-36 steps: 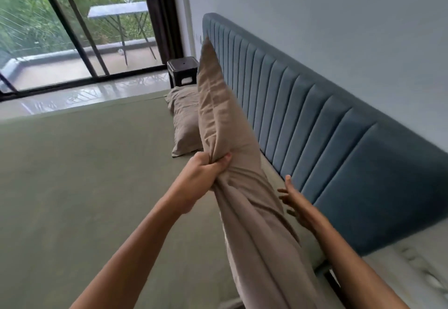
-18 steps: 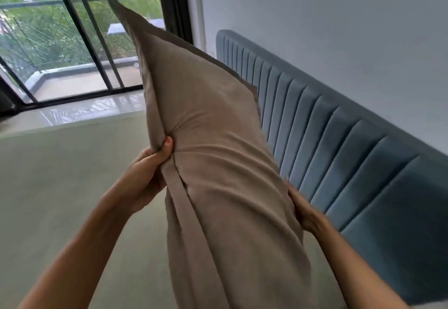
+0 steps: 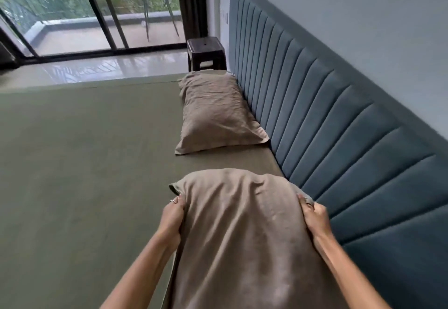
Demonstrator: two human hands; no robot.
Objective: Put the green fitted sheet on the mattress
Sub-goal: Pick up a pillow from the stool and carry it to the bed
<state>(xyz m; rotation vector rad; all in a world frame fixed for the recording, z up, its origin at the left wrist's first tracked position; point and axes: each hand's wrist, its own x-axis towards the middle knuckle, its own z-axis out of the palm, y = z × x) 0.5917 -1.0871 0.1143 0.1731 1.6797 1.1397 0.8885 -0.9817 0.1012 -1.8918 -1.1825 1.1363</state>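
- Green sheet [image 3: 84, 163] lies smooth and flat across the mattress, reaching the blue headboard [image 3: 339, 127].
- Left hand [image 3: 172, 219] grips the near pillow [image 3: 242, 236] on its left edge, fingers curled into the fabric.
- Right hand [image 3: 315, 219] grips its right edge the same way, beside the headboard.
- Second pillow [image 3: 215, 112] rests farther along the headboard, near a dark stool [image 3: 206, 53].
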